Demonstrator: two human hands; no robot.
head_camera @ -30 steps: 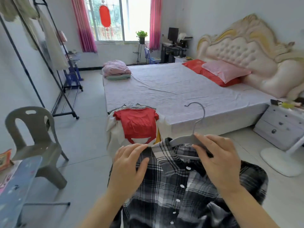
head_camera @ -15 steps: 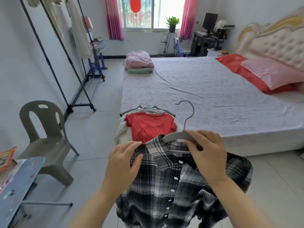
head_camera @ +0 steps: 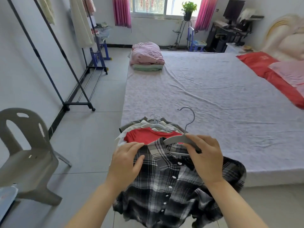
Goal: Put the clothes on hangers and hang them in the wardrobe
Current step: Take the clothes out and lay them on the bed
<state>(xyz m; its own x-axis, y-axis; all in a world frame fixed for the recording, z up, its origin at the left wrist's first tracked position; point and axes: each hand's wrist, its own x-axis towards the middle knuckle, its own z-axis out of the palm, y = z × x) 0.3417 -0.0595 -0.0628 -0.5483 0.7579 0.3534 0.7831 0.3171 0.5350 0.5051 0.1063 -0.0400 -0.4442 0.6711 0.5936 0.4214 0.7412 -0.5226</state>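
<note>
Shirt: the checked shirt (head_camera: 164, 186) is up off the bed (head_camera: 205, 96), held in front of the person, with its body drooping below both hands.
Left hand: the left hand (head_camera: 126, 160) has fingers and thumb curled onto the shirt's shoulder cloth just beside the collar (head_camera: 156, 148), a firm pinch.
Right hand: the right hand (head_camera: 204, 155) is wrapped around the far arm of the grey hanger (head_camera: 178, 139), fingertips clamped on it.
Hanger line: here's the key bit. Its long bar runs straight across from one hand to the other, with the hook (head_camera: 189, 112) standing up and away from the person.
Near end: the hanger's left tip is tucked under the collar, close to the left fingers.
Far end: it looks bare, the shirt's right shoulder not yet over it. That's my read.
Next move: likely draw that shoulder up over the right arm of the hanger, and the right hand is the nearer one.
Rail: the clothes rail (head_camera: 49, 51) stands well off to the left, so the left hand is nearer to it.
Waiting: a pile of hung clothes (head_camera: 148, 136) lies on the bed corner just beyond the hands.
</note>
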